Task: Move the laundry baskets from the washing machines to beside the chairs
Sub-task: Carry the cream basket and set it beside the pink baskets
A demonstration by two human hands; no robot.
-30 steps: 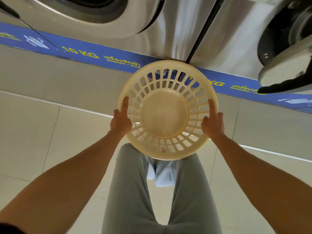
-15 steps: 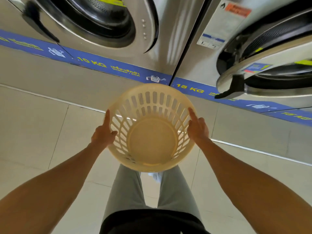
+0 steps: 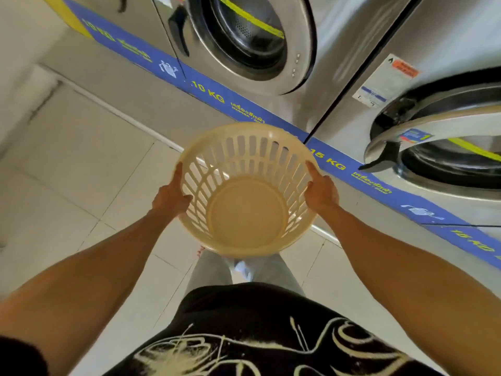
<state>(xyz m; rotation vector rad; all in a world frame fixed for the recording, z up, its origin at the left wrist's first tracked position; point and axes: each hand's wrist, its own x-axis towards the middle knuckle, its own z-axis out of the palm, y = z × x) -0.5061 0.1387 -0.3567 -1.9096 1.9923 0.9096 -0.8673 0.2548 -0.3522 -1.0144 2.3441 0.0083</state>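
A round cream plastic laundry basket (image 3: 245, 213) with slotted sides hangs in the air in front of me, empty, its mouth facing up toward me. My left hand (image 3: 170, 196) grips its left rim and my right hand (image 3: 321, 192) grips its right rim. The basket is above the tiled floor, just in front of two steel washing machines. The chairs are out of view.
The 10 KG washer (image 3: 249, 36) stands ahead with its door shut. The 15 KG washer (image 3: 444, 147) at right has its door swung open, jutting outward. A blue strip (image 3: 217, 97) runs along the machines' base. Pale tiled floor (image 3: 81, 185) stretches to the left.
The basket has come up off the floor and away from the machines, held by both hands. My view has risen and tilted, so the washer doors and my shirt show now.
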